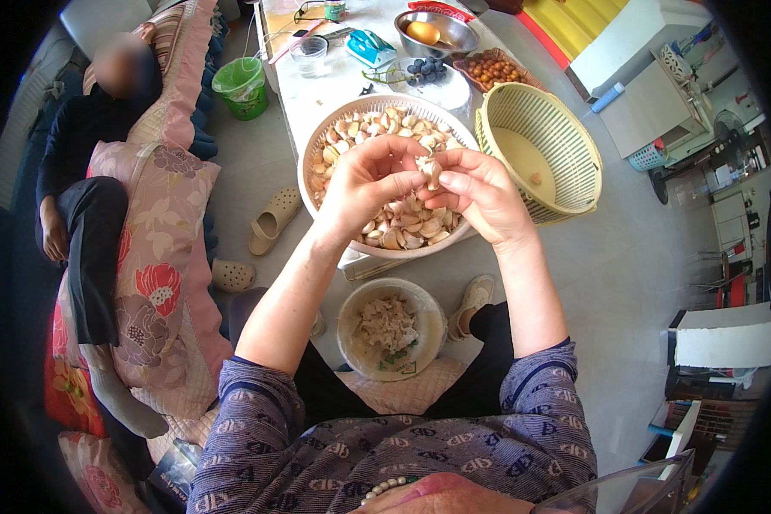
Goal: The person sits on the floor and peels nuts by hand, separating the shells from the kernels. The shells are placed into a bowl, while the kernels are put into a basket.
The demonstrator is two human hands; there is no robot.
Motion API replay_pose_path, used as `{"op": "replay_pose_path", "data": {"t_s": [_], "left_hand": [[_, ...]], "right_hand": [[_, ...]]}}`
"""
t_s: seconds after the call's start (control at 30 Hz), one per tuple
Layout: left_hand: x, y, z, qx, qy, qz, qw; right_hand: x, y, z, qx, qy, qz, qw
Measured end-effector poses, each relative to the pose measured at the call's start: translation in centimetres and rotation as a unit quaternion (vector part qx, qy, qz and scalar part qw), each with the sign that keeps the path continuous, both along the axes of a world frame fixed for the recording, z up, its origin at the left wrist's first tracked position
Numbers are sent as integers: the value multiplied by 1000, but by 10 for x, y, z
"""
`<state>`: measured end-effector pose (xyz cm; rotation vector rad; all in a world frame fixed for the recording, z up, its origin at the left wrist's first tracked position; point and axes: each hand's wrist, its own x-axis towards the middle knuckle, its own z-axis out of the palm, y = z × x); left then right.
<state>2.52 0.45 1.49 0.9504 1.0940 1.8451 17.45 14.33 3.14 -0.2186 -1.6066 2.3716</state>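
My left hand (376,180) and my right hand (478,189) meet above a round plastic basket (305,154) and pinch a small garlic piece (430,172) between their fingertips. Many unpeeled garlic cloves (417,225) fill the basket below. To its right is a yellow-green slatted basket (581,151), with one clove (536,177) visible on its bottom. Between my legs a lined bowl (429,308) holds a heap of papery garlic skins (389,324).
On the table (302,119) are a steel bowl (466,42), grapes (427,69), a basket of small brown fruit (498,67), a plastic cup (309,56) and a blue packet (369,48). A green bucket (241,90) stands left. A person (83,141) reclines on the sofa.
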Motion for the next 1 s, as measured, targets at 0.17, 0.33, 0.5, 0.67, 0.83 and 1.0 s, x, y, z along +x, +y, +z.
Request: {"op": "replay_pose_path", "data": {"t_s": [0.17,0.33,0.5,0.67,0.83,1.0], "left_hand": [[-4,0,-6,14,24,-8,1000],[-38,-13,0,-54,27,100,993],[-78,-24,-17,-230,356,264,866],[-68,-24,-30,-249,575,253,737],[-65,-21,-35,-292,593,229,714],[-64,-15,-28,-271,455,226,818]], "right_hand": [[-2,-7,-2,55,-20,-23,998],[6,7,11,292,-55,-164,940],[36,65,9,563,-150,-368,724],[58,96,-3,634,-343,-301,625],[53,86,-2,637,-287,-320,640],[33,63,4,581,-142,-332,729]]}}
